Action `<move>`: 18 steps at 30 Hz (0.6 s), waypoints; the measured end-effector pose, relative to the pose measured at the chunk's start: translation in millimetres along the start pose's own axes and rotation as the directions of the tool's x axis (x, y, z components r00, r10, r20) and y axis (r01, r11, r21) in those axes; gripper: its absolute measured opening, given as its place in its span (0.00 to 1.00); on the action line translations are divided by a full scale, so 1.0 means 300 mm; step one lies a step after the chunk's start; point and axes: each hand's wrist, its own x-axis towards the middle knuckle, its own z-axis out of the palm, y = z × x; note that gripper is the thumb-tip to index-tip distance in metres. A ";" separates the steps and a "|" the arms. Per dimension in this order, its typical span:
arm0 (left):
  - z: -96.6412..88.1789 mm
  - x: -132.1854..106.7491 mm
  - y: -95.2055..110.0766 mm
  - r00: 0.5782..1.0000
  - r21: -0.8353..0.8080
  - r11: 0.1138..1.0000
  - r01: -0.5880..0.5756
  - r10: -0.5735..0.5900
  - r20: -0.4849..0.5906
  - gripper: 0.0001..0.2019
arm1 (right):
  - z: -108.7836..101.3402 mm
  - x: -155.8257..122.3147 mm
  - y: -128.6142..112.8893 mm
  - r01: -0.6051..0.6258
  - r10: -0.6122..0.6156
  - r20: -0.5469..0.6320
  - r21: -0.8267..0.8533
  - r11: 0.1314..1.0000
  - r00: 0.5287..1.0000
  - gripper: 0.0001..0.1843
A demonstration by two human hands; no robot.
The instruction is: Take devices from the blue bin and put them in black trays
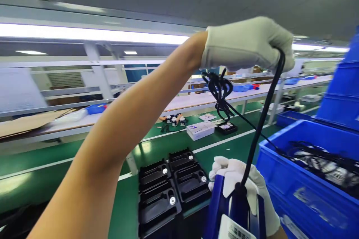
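Note:
My left hand (252, 44), in a white glove, is raised at the upper right with its fingers closed round a thick black power cord (263, 119). That cord runs down to the end of a dark blue corded appliance (239, 205) with a white barcode label; its exact kind is unclear. My right hand (238, 173), also gloved, is wrapped round the appliance from behind, partly hidden by it. Below my left hand hangs a looped bundle of thinner black cable (220, 91). A thin strand trails from it toward the blue bin (305, 179).
Black moulded trays (159, 213), with small white round pieces, lie on the green conveyor (157, 145). Farther back are a white box (200, 130), a small black tray (226, 127) and small bottle-like items (174, 120). Blue bins stand stacked at right; corded items fill the nearest.

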 end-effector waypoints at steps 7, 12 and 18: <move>0.053 -0.591 0.022 0.898 -0.259 0.893 0.368 -0.414 -0.149 0.10 | 0.181 0.063 -0.161 -0.311 -0.076 0.346 0.904 0.295 0.935 0.29; 0.200 -0.916 0.201 0.542 -0.516 0.502 0.694 -0.836 -0.083 0.09 | 0.210 0.123 -0.116 -0.455 0.050 0.454 0.868 0.200 0.889 0.27; 0.479 -1.119 0.277 0.203 -0.641 0.124 0.757 -0.978 0.050 0.14 | 0.248 0.186 -0.114 -0.449 0.120 0.433 0.867 0.215 0.894 0.25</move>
